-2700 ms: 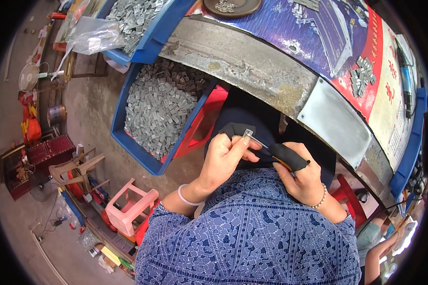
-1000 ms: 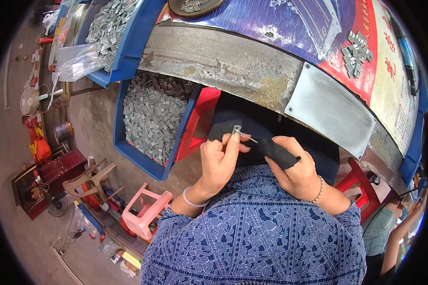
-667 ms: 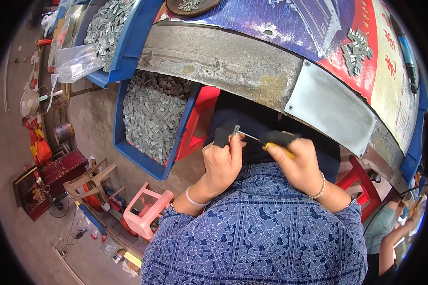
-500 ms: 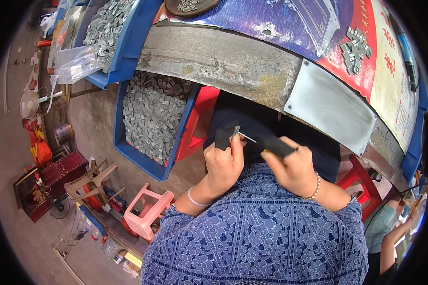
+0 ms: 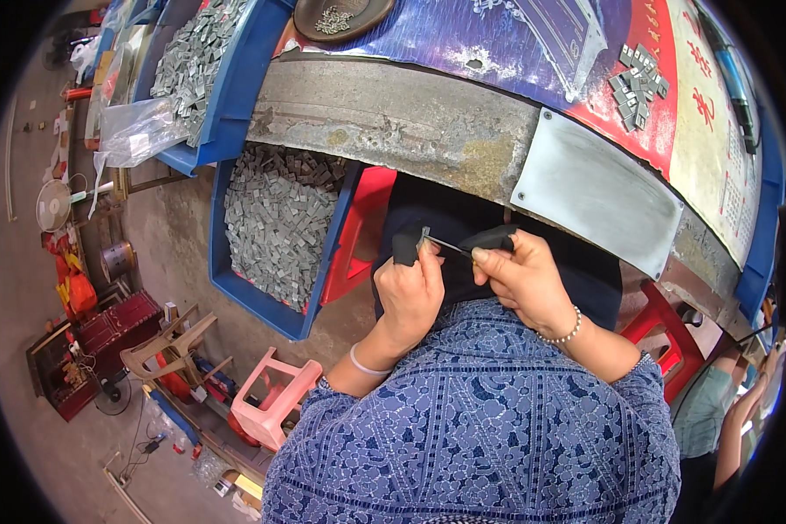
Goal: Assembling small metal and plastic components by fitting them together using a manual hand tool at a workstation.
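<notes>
Pinching a small metal part (image 5: pixel 425 234) in left hand (image 5: pixel 410 293), right hand (image 5: pixel 522 281) clamped on black-handled tool (image 5: pixel 485 240), both just below bench (image 5: pixel 393 118). Red-and-blue printed sheet (image 5: pixel 533 52) atop bench; clear plastic bag (image 5: pixel 135 135) left of it.

Blue sleeves (image 5: pixel 498 437) patterned with pale floral lace motifs; black-handled tool (image 5: pixel 489 238); grey metal pieces (image 5: pixel 275 218) filling a blue bin (image 5: pixel 262 301); red crate (image 5: pixel 362 227) beside it; pink stool (image 5: pixel 271 406); white bracelet (image 5: pixel 362 365); purple and red printed table cover (image 5: pixel 533 44).
</notes>
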### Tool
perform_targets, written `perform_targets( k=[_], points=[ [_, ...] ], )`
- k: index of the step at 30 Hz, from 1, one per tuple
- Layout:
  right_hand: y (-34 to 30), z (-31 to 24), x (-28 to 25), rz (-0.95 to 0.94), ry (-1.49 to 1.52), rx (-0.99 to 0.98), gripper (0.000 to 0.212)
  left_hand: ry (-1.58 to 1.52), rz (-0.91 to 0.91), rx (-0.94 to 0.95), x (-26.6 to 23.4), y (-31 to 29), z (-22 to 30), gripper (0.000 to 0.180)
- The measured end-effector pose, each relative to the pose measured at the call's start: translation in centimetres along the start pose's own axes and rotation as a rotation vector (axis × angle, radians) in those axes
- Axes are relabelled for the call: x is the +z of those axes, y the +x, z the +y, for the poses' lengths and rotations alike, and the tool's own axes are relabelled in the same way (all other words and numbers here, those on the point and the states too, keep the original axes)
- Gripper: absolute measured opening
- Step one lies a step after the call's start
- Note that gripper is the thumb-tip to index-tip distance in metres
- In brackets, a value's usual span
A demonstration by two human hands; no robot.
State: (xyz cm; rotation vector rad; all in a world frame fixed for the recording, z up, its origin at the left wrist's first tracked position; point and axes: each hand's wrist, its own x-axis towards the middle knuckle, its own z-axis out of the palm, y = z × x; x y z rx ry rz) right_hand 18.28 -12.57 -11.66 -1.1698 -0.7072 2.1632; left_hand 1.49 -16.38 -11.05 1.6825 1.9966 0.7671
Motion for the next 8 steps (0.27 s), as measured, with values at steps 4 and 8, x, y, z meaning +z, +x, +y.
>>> perform_targets(
  k=[4,8],
  points=[
    [-1.0,-2.0,1.0,0.016,-1.261,-0.797,0.030,-0.053,0.001,-0.024,0.2,-0.2,0.0,0.018],
    [-0.1,-1.1,0.1,-0.055,-1.016,-0.645,0.039,-0.058,-0.050,0.012,0.4,-0.3,-0.7,0.011]
  ],
)
